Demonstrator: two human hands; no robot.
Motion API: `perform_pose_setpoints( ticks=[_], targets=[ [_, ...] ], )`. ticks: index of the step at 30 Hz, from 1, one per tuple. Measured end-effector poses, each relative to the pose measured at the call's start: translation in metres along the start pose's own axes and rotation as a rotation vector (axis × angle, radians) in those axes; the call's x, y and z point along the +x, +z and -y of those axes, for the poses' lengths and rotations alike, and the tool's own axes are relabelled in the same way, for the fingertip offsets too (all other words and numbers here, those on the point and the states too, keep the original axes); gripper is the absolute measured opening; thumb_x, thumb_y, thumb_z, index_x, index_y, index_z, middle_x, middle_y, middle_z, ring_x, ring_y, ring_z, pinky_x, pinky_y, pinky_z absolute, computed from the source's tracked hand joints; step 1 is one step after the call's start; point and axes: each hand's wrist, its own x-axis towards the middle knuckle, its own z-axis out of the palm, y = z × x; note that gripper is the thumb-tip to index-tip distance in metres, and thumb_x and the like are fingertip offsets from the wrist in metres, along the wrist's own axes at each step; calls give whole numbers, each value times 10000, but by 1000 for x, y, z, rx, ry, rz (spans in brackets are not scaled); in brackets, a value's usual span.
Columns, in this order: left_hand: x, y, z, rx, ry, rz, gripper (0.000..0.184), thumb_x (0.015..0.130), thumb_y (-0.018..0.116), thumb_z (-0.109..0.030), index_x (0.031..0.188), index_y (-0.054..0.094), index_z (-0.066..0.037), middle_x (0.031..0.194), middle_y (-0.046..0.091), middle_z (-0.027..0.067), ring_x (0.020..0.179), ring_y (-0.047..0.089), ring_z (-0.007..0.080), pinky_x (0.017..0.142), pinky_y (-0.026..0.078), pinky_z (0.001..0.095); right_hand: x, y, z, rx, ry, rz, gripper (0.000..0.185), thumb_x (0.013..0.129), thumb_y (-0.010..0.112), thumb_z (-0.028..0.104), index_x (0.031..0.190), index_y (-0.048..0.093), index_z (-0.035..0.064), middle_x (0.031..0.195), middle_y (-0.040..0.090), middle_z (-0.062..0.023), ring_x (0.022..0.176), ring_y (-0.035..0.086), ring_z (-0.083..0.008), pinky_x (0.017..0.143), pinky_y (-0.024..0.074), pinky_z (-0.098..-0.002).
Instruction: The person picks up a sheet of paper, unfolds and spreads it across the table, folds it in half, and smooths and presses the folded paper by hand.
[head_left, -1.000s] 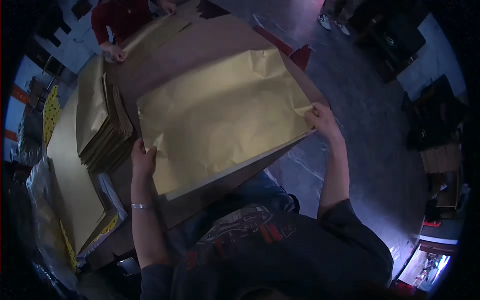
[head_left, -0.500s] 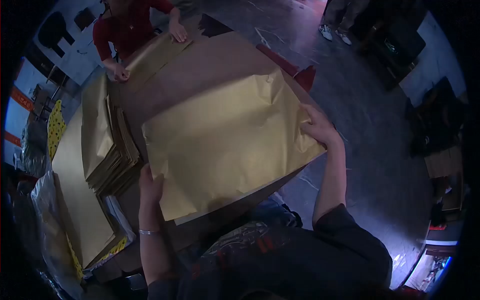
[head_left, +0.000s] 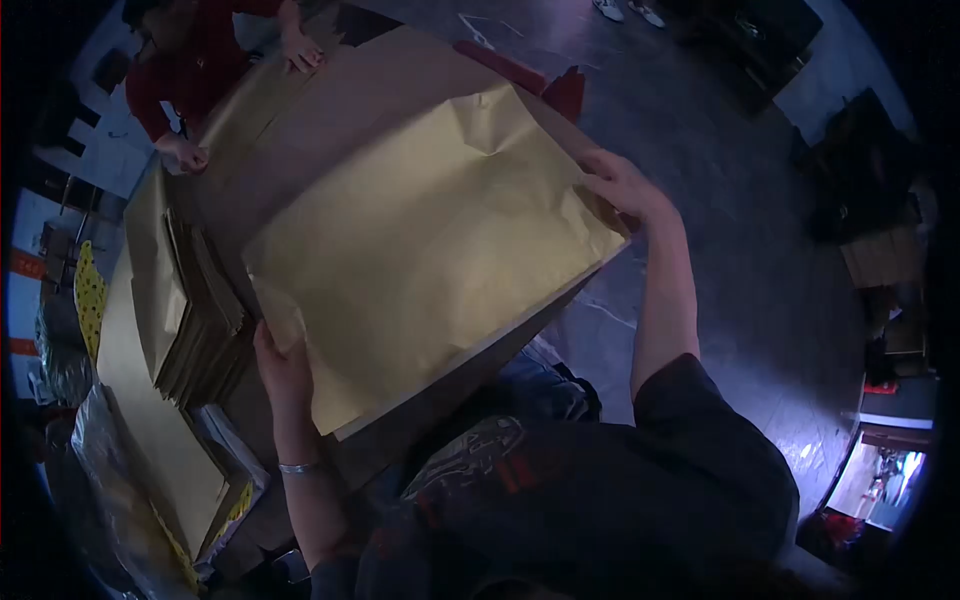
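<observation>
A large gold-brown paper sheet (head_left: pixel 430 250), creased near its top and right corners, lies over the near part of the brown table (head_left: pixel 330 140). A pale layer shows along its near edge. At the sheet's left edge my left hand (head_left: pixel 285 370) grips the paper, thumb on top. My right hand (head_left: pixel 620 190) is on the right edge, fingers over the paper and thumb side hidden in shadow. Left of the sheet stands a thick stack of folded brown paper (head_left: pixel 170 300).
Across the table a person in red (head_left: pixel 195 70) has both hands on another brown sheet (head_left: pixel 240 115). Flat brown paper (head_left: pixel 160 430) and plastic wrapping (head_left: pixel 115 480) lie at the left. A red object (head_left: pixel 565 92) is at the far right edge.
My right hand has shifted up along the right edge and changed its hold. The sheet has tilted slightly, with its left side nearer me. The other person's hands moved over their sheet.
</observation>
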Motion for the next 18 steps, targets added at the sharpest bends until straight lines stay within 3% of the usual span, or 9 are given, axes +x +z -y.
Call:
perform_pose_setpoints(
  ticks=[2, 3, 6, 7, 9, 11, 15, 16, 18],
  targets=[
    [-2, 2, 0, -25, -27, -6, 627, 862, 578, 1, 1432, 320, 54, 1372, 495, 189, 1256, 515, 251, 1044, 405, 342, -4, -7, 4, -27, 108, 51, 439, 914, 599, 236, 1303, 574, 35, 1050, 675, -115, 913, 627, -179, 774, 523, -322],
    [-1, 2, 1, -50, -55, -21, 628, 868, 576, 0, 1436, 314, 53, 1373, 492, 188, 1253, 516, 251, 1045, 404, 343, -3, -8, 0, -28, 114, 44, 439, 914, 599, 236, 1303, 574, 35, 1050, 675, -115, 913, 627, -179, 774, 523, -322],
    [0, 3, 17, -169, 0, 0, 612, 880, 582, -10, 1431, 321, 45, 1365, 501, 174, 1246, 518, 242, 1043, 404, 341, -4, -5, -13, -85, 108, 10, 285, 916, 570, 232, 1031, 709, 13, 805, 681, -87, 732, 634, -162, 671, 523, -313],
    [-2, 6, 5, -154, 12, -18, 605, 881, 583, -10, 1427, 327, 41, 1361, 506, 170, 1244, 519, 239, 1043, 404, 340, -6, -3, -19, -86, 112, 3, 285, 916, 570, 232, 1031, 709, 13, 805, 681, -87, 732, 634, -162, 671, 523, -313],
    [-8, 7, -7, -106, -24, 15, 587, 883, 579, -6, 1418, 342, 40, 1355, 512, 165, 1246, 517, 238, 1041, 406, 342, -6, 7, -32, -305, -190, -118, 267, 893, 577, 209, 1020, 695, 6, 802, 686, -101, 724, 653, -176, 667, 526, -329],
    [-7, 2, -6, -121, -33, 67, 579, 880, 591, -9, 1411, 361, 33, 1347, 517, 156, 1237, 522, 238, 1032, 414, 345, -6, 13, -36, -308, -199, -158, 261, 864, 608, 211, 1007, 684, 6, 815, 689, -119, 746, 667, -200, 690, 528, -341],
    [-13, -2, -15, 87, -2, 41, 544, 841, 573, 18, 1367, 431, 26, 1319, 536, 148, 1199, 544, 225, 1006, 436, 340, -20, 10, -11, -323, 17, -55, 358, 828, 644, 301, 1049, 687, 23, 964, 695, -163, 901, 669, -279, 800, 523, -369],
    [-17, 4, -20, -107, -58, 40, 541, 831, 564, 17, 1359, 442, 26, 1304, 548, 153, 1179, 560, 226, 994, 444, 337, -20, 9, -2, -343, 101, -19, 404, 819, 643, 332, 1084, 692, 31, 1060, 695, -185, 984, 666, -325, 858, 521, -390],
    [-14, 0, -12, -99, -48, 48, 542, 835, 576, 6, 1360, 441, 22, 1294, 555, 151, 1169, 565, 226, 989, 448, 336, -19, 9, 12, -371, 101, -26, 429, 813, 655, 354, 1097, 688, 34, 1068, 692, -190, 995, 663, -327, 867, 519, -395]
  ],
)
